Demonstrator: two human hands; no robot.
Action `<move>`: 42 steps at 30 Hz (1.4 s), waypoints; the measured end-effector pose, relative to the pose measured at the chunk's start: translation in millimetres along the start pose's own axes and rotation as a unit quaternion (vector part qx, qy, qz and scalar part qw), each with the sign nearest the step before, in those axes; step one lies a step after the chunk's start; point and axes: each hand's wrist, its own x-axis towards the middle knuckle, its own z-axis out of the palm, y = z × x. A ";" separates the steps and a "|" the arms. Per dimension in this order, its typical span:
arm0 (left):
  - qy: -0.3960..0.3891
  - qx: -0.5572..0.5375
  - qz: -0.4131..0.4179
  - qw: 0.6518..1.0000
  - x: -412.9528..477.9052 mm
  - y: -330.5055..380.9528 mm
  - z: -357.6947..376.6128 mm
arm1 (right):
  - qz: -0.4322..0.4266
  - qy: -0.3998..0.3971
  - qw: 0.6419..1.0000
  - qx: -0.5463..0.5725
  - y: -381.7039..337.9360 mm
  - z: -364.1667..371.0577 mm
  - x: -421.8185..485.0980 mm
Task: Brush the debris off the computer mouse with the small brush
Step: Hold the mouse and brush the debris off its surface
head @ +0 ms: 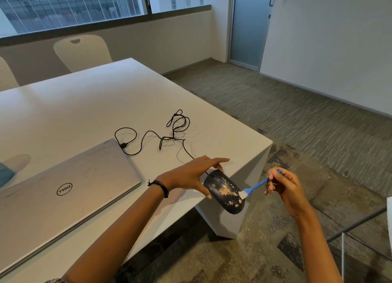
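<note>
A black wired computer mouse (224, 192) speckled with tan debris is held past the near right edge of the white table (84, 113), tilted with its top facing me. My left hand (191, 174) grips it from the left side and back. My right hand (284, 185) pinches the handle of a small blue brush (255, 186) with white bristles. The bristles touch the mouse's right side, beside a patch of debris. The mouse's black cable (169, 134) runs back in loose tangles across the table.
A closed silver laptop (63, 189) lies on the table to the left, with the cable's plug beside its far corner. Pale chairs (82, 51) stand behind the table. Carpeted floor spreads to the right, and a dark metal frame (356, 225) shows at the lower right.
</note>
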 end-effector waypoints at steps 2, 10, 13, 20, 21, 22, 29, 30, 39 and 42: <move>-0.001 0.000 0.001 1.000 0.2 0.0 -0.4 | 0.005 -0.001 1.000 -0.005 1.2 -1.1 0.0; 0.000 0.004 0.004 1.000 0.3 -2.6 0.2 | -0.011 0.046 0.999 -0.006 1.2 -2.0 1.0; -0.003 -0.002 0.003 1.000 0.6 -3.1 0.7 | -0.034 0.056 0.998 0.012 -1.4 3.5 2.0; -0.011 0.001 0.002 1.000 1.2 -3.5 -0.8 | -0.036 0.029 0.999 0.003 1.6 16.9 4.3; -0.011 0.003 0.004 1.000 1.6 -4.1 -0.8 | -0.033 0.030 0.999 0.005 2.5 17.4 3.7; -0.010 0.005 0.006 1.000 1.9 -5.0 -0.6 | -0.030 0.030 0.999 0.008 4.1 16.9 3.3; -0.007 0.010 0.015 1.000 1.9 -8.1 -0.8 | -0.024 0.034 0.999 -0.007 1.7 13.0 0.2; -0.007 0.011 0.015 1.000 1.8 -8.3 -0.9 | -0.026 0.034 0.999 -0.009 1.6 12.1 -0.2; -0.011 0.014 0.016 1.000 1.9 -7.8 -1.6 | -0.031 0.047 0.998 -0.018 -1.7 6.9 -3.0; -0.015 0.018 0.013 1.000 2.4 -6.7 -2.8 | -0.033 0.057 0.997 -0.040 -2.0 6.7 -2.7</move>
